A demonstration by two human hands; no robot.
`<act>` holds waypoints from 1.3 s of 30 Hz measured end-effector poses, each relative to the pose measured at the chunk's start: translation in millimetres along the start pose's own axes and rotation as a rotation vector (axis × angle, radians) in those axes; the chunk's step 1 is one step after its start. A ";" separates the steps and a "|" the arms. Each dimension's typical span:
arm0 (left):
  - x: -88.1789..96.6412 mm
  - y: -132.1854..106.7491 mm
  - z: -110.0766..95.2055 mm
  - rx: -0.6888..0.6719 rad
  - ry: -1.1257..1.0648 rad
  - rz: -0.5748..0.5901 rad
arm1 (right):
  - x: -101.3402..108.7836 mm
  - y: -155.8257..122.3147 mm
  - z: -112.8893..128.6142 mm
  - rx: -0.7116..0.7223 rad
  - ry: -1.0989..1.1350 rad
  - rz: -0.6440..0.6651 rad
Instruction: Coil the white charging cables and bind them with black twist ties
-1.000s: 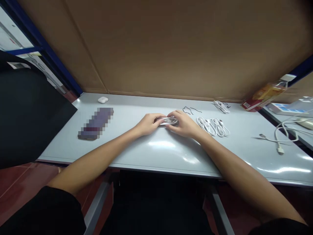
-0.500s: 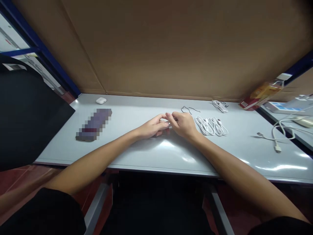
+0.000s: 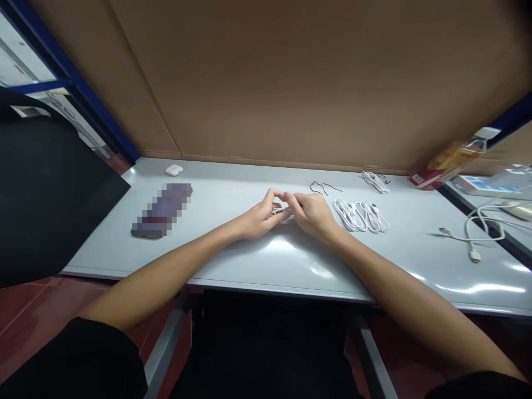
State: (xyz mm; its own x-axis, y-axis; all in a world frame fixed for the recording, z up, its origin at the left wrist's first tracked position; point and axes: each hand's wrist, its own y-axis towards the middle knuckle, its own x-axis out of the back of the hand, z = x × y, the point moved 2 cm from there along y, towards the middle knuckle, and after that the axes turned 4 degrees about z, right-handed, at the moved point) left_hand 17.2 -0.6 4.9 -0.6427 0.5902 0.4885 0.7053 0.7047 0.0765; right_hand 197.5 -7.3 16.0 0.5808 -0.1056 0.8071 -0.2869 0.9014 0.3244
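My left hand and my right hand meet over the middle of the grey table, fingertips touching. Between them they pinch a small coiled white cable, mostly hidden by the fingers. A bundle of white cables lies just right of my right hand. Thin black twist ties lie behind the hands.
A blurred dark flat object and a small white earbud case lie at the left. Another white cable coil, a bottle lying on its side and a loose white cable are at the right. A cardboard wall backs the table.
My hands have drawn closer together and raised their fingertips; the coiled cable, plainly visible a second ago, is now mostly covered by my fingers.
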 end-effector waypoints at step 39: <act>-2.3 0.6 -4.7 -0.057 0.360 -0.033 | -2.3 -2.7 7.9 0.039 0.243 0.130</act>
State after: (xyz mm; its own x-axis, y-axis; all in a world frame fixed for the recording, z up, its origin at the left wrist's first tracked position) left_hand 20.5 -3.4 7.9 -0.5259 0.3845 0.7587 0.7081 0.6921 0.1401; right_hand 190.8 -12.8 17.1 0.7017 0.1175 0.7028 -0.3973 0.8833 0.2489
